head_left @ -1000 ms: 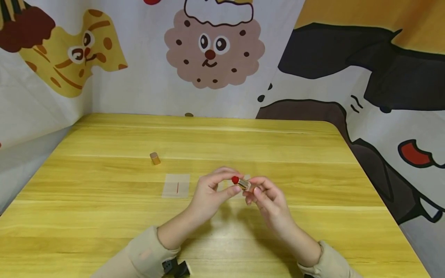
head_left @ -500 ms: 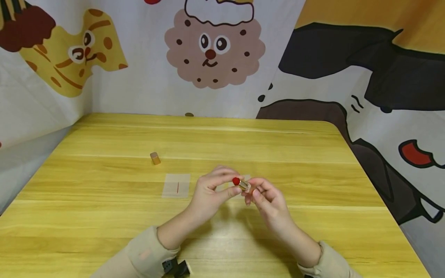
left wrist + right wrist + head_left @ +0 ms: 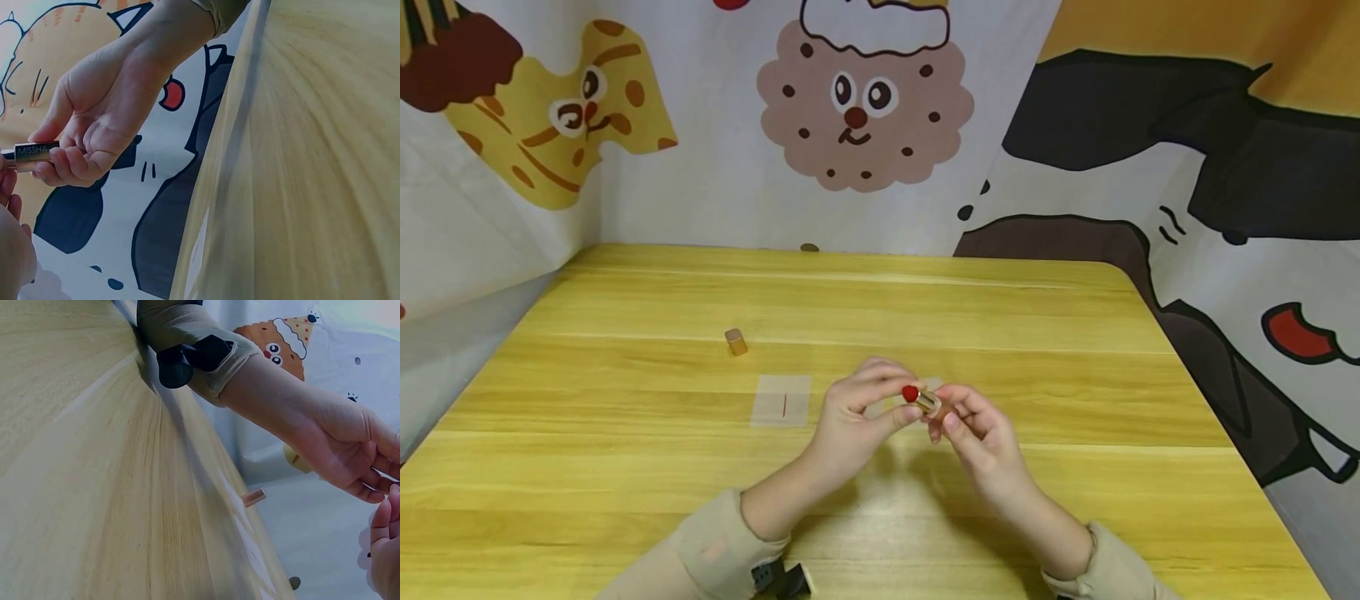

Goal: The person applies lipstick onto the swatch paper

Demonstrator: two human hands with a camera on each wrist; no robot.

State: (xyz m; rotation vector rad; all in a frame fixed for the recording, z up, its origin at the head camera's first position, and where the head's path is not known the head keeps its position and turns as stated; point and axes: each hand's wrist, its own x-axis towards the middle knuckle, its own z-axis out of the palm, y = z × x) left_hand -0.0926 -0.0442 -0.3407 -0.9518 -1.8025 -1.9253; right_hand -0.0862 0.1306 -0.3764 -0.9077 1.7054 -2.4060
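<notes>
Both hands hold one lipstick (image 3: 928, 403) over the middle of the table, its red tip pointing left. My left hand (image 3: 857, 408) has its thumb and fingers at the gold upper part, close to the red tip. The lower end is pinched between thumb and fingers of my right hand (image 3: 988, 442). In the left wrist view, the right hand (image 3: 103, 119) grips the lipstick base (image 3: 36, 152), which reads MISSHA. The right wrist view shows the left hand (image 3: 337, 447) from below, with the lipstick out of sight there.
A lipstick cap (image 3: 736, 342) lies on the table (image 3: 662, 483) at the far left. Nearer is a pale square paper (image 3: 767, 408) with a short red line. Another pale paper (image 3: 934, 383) is mostly hidden behind the hands. A printed curtain (image 3: 700, 200) hangs behind the table.
The hands keep nearly the same place. The lipstick's red tip has shifted slightly down and right in the head view, and the lipstick's lower end shows a little more.
</notes>
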